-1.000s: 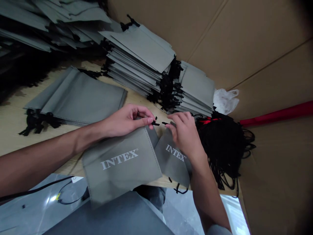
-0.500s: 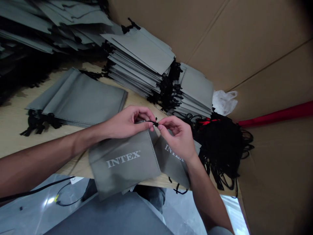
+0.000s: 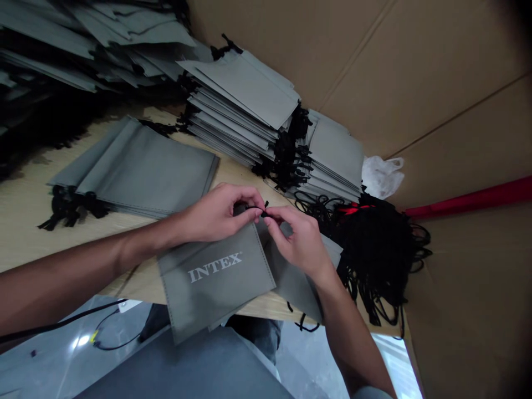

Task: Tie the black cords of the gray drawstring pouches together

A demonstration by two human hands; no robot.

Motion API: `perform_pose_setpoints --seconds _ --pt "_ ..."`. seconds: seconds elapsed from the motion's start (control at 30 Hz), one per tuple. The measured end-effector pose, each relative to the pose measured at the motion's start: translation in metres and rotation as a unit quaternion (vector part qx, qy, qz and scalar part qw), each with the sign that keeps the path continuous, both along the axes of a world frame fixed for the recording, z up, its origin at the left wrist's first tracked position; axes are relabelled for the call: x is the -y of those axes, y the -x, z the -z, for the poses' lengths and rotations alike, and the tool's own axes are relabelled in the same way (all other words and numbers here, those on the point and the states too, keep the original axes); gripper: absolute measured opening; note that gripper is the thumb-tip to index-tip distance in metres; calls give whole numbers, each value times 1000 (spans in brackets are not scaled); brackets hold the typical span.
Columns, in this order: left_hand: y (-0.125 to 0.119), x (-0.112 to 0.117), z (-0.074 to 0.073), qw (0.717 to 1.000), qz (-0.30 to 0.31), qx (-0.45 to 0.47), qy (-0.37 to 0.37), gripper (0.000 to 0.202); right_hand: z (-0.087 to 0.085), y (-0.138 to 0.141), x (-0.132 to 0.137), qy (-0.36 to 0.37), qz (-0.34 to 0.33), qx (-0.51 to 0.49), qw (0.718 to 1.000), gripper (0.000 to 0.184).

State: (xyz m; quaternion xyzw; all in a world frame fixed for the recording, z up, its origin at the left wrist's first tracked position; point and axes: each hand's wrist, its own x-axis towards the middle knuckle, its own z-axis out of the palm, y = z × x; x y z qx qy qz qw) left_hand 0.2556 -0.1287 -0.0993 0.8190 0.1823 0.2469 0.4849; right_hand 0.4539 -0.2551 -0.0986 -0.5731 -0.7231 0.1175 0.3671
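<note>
A grey drawstring bag [image 3: 216, 280] printed INTEX lies at the near edge of the wooden table [image 3: 25, 205]. My left hand [image 3: 216, 213] pinches the bag's top corner and the black drawstring [image 3: 261, 211] there. My right hand [image 3: 297, 241] meets it, its fingertips closed on the same cord end. A second grey bag [image 3: 293, 285] lies under my right hand, mostly hidden by it.
Stacks of grey bags stand behind: a flat pile [image 3: 137, 166] at left, a tall pile [image 3: 241, 108] in the middle, a smaller one [image 3: 334, 158] at right. A heap of black cords [image 3: 382, 249] lies right. Cardboard walls [image 3: 415, 83], a red bar [image 3: 477, 197] and a white plastic bag [image 3: 380, 174] close the right side.
My right hand moved left from the second bag to meet my left hand at the cord. The INTEX bag slid slightly right and up the table.
</note>
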Motion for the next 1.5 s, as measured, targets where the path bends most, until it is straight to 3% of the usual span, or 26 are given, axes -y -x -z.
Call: perform_pose_setpoints --seconds 0.13,0.33,0.6,0.77,0.93,1.07,1.17,1.3,1.5 --pt "-1 1 2 1000 8 -6 -20 14 5 1 -3 -19 -16 33 999 19" --pt "0 0 4 991 18 -43 -123 19 10 -1 -5 -50 -19 88 995 18" --pt "1 3 10 951 28 -152 -268 20 8 6 -4 -53 -12 71 996 17" --pt "1 1 9 960 78 -127 -238 24 -2 4 -4 59 25 -31 997 14" --pt "3 3 9 965 64 -89 -236 24 -6 -1 -3 159 -11 -73 984 28" --pt "3 2 6 974 78 -25 -211 27 -2 -6 -3 205 -42 -187 960 35" --pt "2 2 2 980 75 -35 -181 26 -1 -7 -2 196 -39 -194 960 37" --pt "2 2 -4 981 72 -68 -166 28 -4 -2 -1 135 -24 -108 985 29" --pt "4 6 -5 991 60 -57 -101 12 -6 13 0 33 -55 -6 998 18"
